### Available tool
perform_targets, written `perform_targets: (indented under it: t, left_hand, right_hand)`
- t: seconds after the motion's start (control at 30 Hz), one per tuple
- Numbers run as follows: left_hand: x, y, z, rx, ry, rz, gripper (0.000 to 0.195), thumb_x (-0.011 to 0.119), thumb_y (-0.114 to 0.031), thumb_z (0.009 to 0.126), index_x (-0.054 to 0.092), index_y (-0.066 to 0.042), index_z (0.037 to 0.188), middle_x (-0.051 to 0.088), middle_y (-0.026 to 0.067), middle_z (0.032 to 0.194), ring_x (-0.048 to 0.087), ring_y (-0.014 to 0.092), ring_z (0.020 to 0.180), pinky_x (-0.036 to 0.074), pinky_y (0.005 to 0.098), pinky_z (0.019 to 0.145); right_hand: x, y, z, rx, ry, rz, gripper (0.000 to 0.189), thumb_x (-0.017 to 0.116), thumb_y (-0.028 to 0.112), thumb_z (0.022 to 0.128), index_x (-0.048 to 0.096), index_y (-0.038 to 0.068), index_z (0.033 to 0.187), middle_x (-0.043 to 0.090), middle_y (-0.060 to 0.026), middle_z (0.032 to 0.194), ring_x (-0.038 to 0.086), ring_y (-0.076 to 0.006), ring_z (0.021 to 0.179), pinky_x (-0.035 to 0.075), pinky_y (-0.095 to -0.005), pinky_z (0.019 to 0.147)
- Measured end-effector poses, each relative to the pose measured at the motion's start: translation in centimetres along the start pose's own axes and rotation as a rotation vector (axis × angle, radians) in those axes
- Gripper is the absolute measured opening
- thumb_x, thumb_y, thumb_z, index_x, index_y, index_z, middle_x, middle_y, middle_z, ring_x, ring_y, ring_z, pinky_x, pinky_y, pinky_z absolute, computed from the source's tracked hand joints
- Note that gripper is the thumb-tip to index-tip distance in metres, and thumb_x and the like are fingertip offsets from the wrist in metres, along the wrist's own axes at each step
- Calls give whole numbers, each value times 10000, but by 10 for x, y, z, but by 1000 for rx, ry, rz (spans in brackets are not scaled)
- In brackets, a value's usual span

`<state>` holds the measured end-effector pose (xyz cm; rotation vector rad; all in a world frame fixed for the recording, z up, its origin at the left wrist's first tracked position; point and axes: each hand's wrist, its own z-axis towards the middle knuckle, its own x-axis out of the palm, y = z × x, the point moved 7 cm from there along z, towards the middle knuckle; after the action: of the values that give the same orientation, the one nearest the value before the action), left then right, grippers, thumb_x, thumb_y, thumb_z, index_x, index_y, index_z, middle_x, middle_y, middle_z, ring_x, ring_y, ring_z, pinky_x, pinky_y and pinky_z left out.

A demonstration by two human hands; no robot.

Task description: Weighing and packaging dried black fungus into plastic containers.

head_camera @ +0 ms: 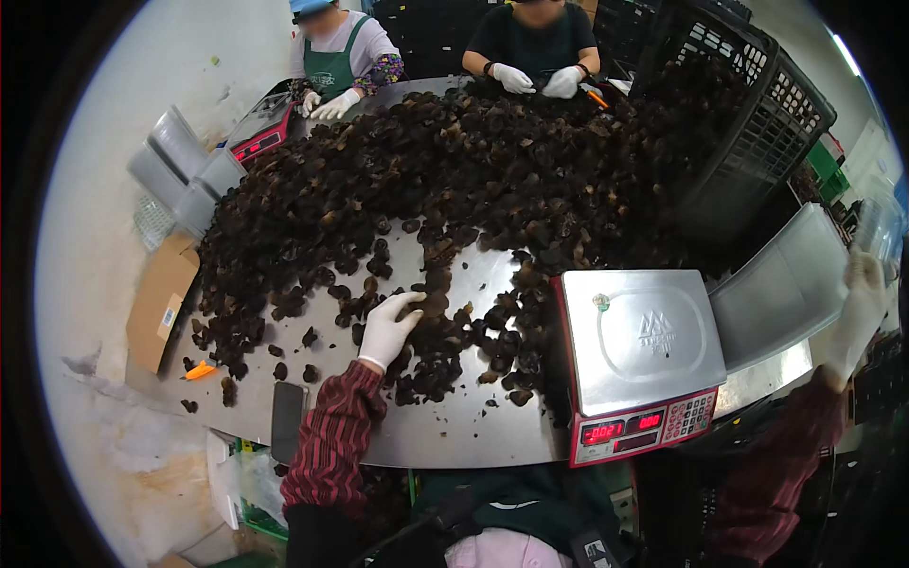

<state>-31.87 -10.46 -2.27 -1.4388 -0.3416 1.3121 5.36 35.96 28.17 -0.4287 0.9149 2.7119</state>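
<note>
My left hand (389, 328), in a white glove, rests at the near edge of a big heap of dark wood ear mushrooms (454, 156) on a metal table (483, 440). Its thumb and fingers are at a brownish piece; whether they grip it I cannot tell. My right hand (863, 291), gloved too, reaches out to the far right, blurred, and holds a clear plastic container (880, 224). Between them stands a red electronic scale (643, 348) with a bare steel pan and lit red digits. Stacked clear plastic trays (781, 284) lean to the right of the scale.
A black plastic crate (760, 121) lies tipped at the right, mushrooms at its mouth. Two co-workers in white gloves (337, 105) are across the table. A second scale (259, 135), trays (170, 156), a cardboard box (162, 305), an orange cutter (202, 370) and a phone (287, 419) are left.
</note>
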Motion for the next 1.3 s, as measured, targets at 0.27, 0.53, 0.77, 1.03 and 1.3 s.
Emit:
perform_targets:
  t: [0.27, 0.53, 0.77, 1.03, 1.3]
  left_hand:
    - [-5, 30, -60, -377, -51, -710, 287, 600, -65, 908, 573, 4, 1185, 640, 98, 1072, 617, 187, 922, 527, 286, 764]
    - [36, -6, -83, -345, 99, -1762, 296, 483, -233, 992, 529, -99, 1252, 565, 80, 1225, 545, 273, 1142, 492, 506, 936]
    - [75, -12, -70, -409, 144, -2031, 336, 411, -282, 1017, 553, -93, 1256, 602, 109, 1203, 587, 268, 1088, 530, 443, 907]
    - [91, -43, -62, -354, -50, -1469, 266, 512, -217, 980, 553, -74, 1200, 621, 102, 1097, 605, 238, 978, 525, 376, 890]
    - [60, -56, -86, -43, -158, 24, 198, 617, -68, 844, 628, -46, 1040, 631, 99, 939, 600, 221, 866, 477, 304, 762]
  right_hand:
    - [95, 77, -217, -537, 665, -142, 101, 604, -36, 750, 534, 33, 770, 464, -129, 729, 504, -322, 720, 415, -403, 635]
    - [83, 46, -244, -282, 703, 7, 411, 748, 106, 760, 594, 15, 1131, 525, -118, 811, 549, -271, 712, 454, -366, 651]
    - [72, -74, -264, 451, 559, 19, 339, 676, 125, 884, 579, -35, 1167, 530, -41, 770, 470, -119, 649, 412, -259, 588]
    - [89, -43, -264, 756, 652, 343, 251, 562, 171, 968, 608, -51, 1074, 552, 4, 668, 462, -43, 542, 377, -210, 511]
    - [72, -64, -256, 596, 480, 112, 339, 593, 173, 955, 561, -45, 1213, 554, -22, 762, 524, -76, 609, 439, -221, 573]
